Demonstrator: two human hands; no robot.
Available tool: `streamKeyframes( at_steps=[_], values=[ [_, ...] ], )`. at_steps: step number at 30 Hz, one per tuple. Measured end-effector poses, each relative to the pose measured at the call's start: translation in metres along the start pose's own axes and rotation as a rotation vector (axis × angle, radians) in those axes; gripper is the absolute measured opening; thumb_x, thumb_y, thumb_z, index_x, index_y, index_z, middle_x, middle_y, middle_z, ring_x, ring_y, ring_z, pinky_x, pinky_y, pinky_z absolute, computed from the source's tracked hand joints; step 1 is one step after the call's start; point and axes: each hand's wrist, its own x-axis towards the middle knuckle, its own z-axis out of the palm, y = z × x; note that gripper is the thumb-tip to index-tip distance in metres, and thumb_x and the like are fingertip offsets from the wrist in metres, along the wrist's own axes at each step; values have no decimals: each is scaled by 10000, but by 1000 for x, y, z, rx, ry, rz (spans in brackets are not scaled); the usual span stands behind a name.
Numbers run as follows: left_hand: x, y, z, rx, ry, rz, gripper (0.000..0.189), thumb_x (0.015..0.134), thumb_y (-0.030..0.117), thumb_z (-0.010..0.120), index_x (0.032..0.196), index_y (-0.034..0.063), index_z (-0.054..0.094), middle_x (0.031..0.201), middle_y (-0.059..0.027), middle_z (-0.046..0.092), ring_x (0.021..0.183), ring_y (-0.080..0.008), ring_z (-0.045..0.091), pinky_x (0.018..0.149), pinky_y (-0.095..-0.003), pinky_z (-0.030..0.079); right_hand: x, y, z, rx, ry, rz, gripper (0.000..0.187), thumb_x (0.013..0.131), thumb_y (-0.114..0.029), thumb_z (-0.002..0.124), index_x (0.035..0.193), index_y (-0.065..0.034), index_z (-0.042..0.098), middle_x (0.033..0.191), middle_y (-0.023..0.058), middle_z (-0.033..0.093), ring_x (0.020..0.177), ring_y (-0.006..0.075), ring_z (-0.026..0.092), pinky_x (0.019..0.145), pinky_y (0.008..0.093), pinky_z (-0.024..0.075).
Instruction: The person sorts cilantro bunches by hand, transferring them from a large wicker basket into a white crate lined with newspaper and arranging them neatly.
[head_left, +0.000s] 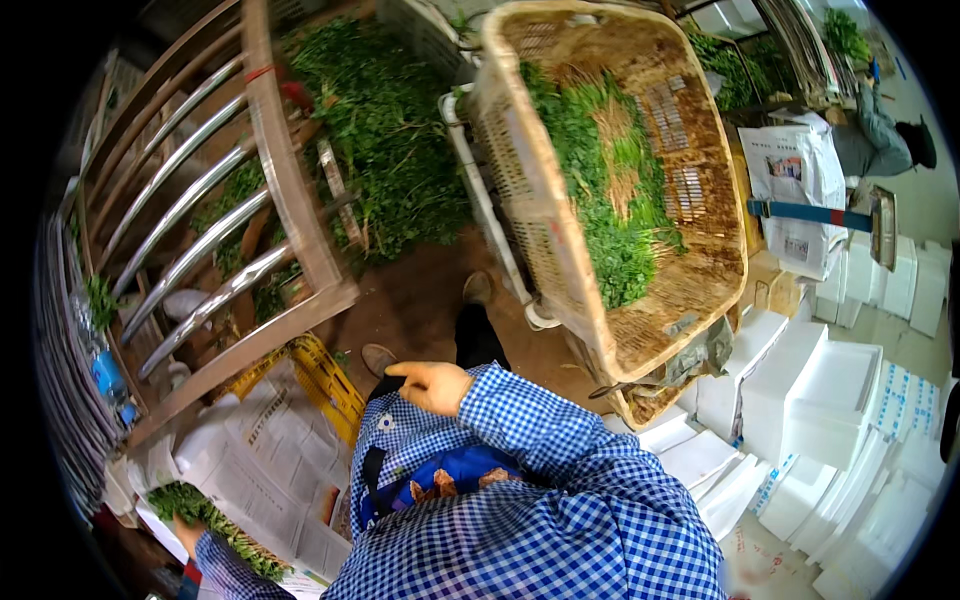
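Note:
At the lower left, my left hand (189, 534) touches a row of leafy green herbs (217, 523) with pale roots. Its fingers are partly hidden among the leaves, so a grip is not clear. The herbs lie beside printed paper sheets (262, 450). My right hand (431, 386) hangs in front of my checked smock (510, 547), its index finger extended and nothing visible in it. Ahead to the right, a stained plastic crate (551, 187) holds bundles of similar rooted greens (622, 180).
A slatted frame with metal bars (202, 311) stands on the left, above a yellow crate (330, 382). Loose greens (382, 127) cover the floor ahead. White foam boxes (795, 390) are stacked at right. Another person (877, 139) works at the far right.

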Motion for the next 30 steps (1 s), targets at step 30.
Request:
streamKeyframes(
  at_steps=[30],
  values=[
    [-133,622,-207,-165,218,1226,455,872,-1,662,1321,33,604,1281,-185,643,1193,-375,596,1037,-445,459,5,221,-352,696,1297,126,341,977,-63,619,1313,-8,621,1023,63,691,877,112,620,806,243,513]
  ],
)
